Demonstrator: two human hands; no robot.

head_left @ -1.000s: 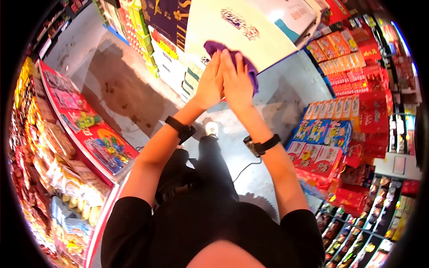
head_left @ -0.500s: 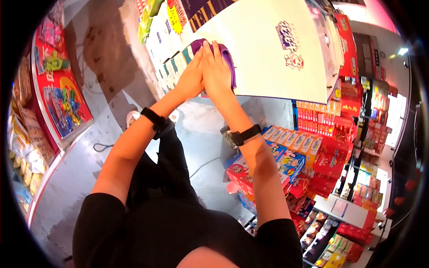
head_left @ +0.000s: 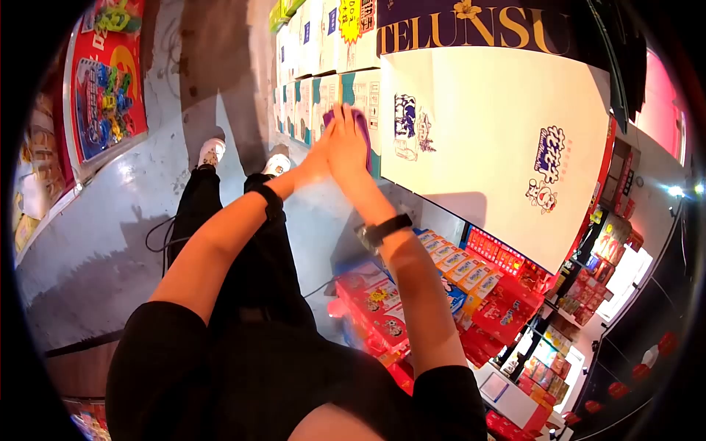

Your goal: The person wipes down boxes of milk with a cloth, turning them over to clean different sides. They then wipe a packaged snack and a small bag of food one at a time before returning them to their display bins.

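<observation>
A folded purple cloth (head_left: 365,140) sits under my two hands at the near corner of a stack of cartons. My right hand (head_left: 347,145) lies over it, its fingers long and close together, holding the cloth. From the left, my left hand (head_left: 318,158) meets the right one, its fingers close together against the same cloth. The fingertips partly overlap, and the palms are hidden. Behind the hands are white and teal cartons (head_left: 327,92). Right beside them, a large cream panel (head_left: 478,140) bears printed cartoon cows.
Red gift boxes (head_left: 368,294) and orange-white packs (head_left: 460,264) stand close to my right arm. On the left is a red display (head_left: 107,88) with colourful toys. A dark cable (head_left: 158,235) lies on the grey floor near my feet.
The view has swung, showing more of the cream panel and the carton stack. My hands and the cloth have moved from the panel's edge to the teal carton corner.
</observation>
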